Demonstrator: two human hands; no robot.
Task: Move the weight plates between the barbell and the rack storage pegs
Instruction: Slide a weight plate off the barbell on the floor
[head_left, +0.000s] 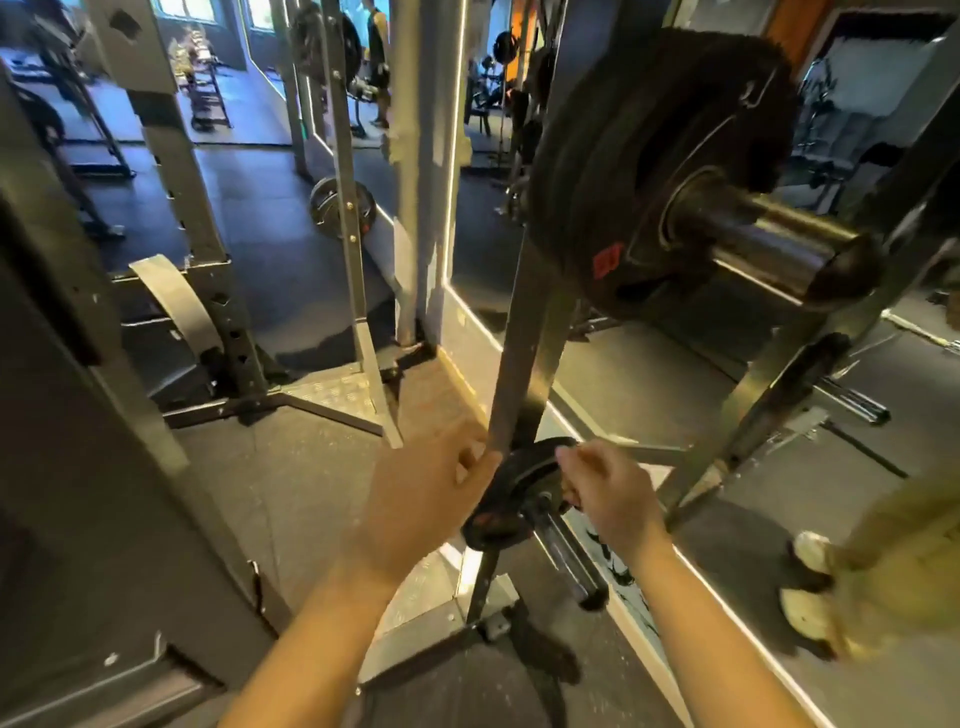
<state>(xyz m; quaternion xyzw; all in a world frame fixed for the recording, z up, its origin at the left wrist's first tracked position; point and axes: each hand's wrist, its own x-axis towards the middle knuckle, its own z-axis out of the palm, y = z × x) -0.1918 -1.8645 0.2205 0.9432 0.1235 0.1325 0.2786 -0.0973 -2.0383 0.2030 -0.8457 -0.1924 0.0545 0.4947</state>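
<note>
- both hands on the small plate (511, 493) down on the low peg (566, 545)
- left hand (415, 499) and right hand (608, 499) each curl round its rim
- big plates (639, 171) sit up top

A wall mirror (649, 374) stands behind the rubber floor (291, 483), reflecting pale shoes (810, 587).
</note>
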